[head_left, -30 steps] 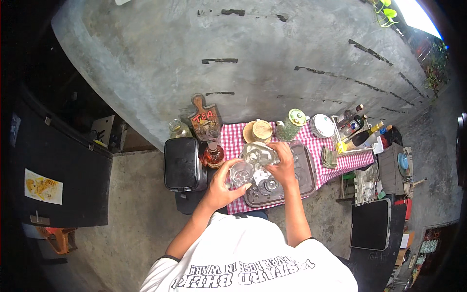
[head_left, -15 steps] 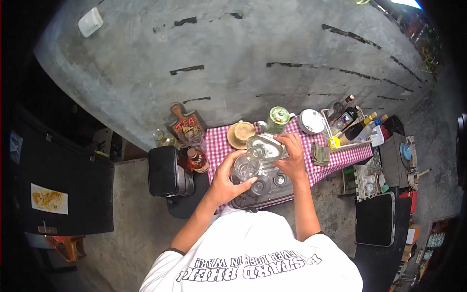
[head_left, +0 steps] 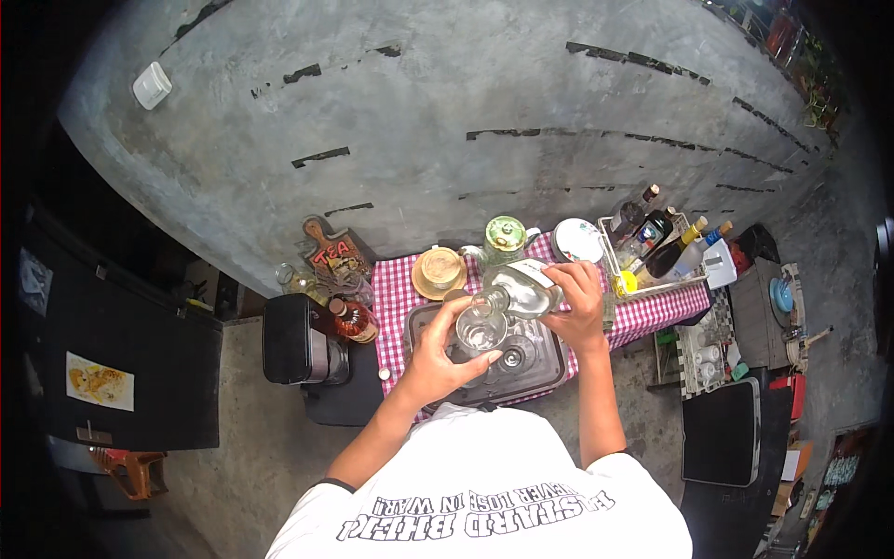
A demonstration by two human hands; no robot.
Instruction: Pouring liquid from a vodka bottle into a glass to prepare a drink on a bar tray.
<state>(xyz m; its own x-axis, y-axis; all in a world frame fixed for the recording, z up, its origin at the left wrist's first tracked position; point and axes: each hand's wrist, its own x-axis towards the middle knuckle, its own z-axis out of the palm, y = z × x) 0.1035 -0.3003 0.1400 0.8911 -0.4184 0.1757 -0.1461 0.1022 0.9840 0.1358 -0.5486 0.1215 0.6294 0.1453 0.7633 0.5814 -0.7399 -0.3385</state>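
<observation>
My left hand (head_left: pixel 438 359) is closed around a clear drinking glass (head_left: pixel 482 334), holding it above a dark tray (head_left: pixel 554 363). In my right hand (head_left: pixel 579 303) is a clear glass bottle (head_left: pixel 527 287), tilted so that its neck points down to the left. The bottle's mouth is at the rim of the glass; whether liquid is running cannot be made out. Below, another piece of clear glassware (head_left: pixel 512 358) stands on the tray, and my left hand partly hides the area beside it.
A cup on a saucer (head_left: pixel 440 269), a green lidded pot (head_left: pixel 506 238) and stacked plates (head_left: pixel 578 240) line the back of the checked tablecloth (head_left: pixel 391 279). A rack of bottles (head_left: pixel 656 244) stands right. An amber bottle (head_left: pixel 354 320) and a black appliance (head_left: pixel 291 340) are left.
The view has shifted slightly, so the table sits further left. The bottle's body shows more to the right of the glass, with its mouth still at the rim. Both hands keep their holds.
</observation>
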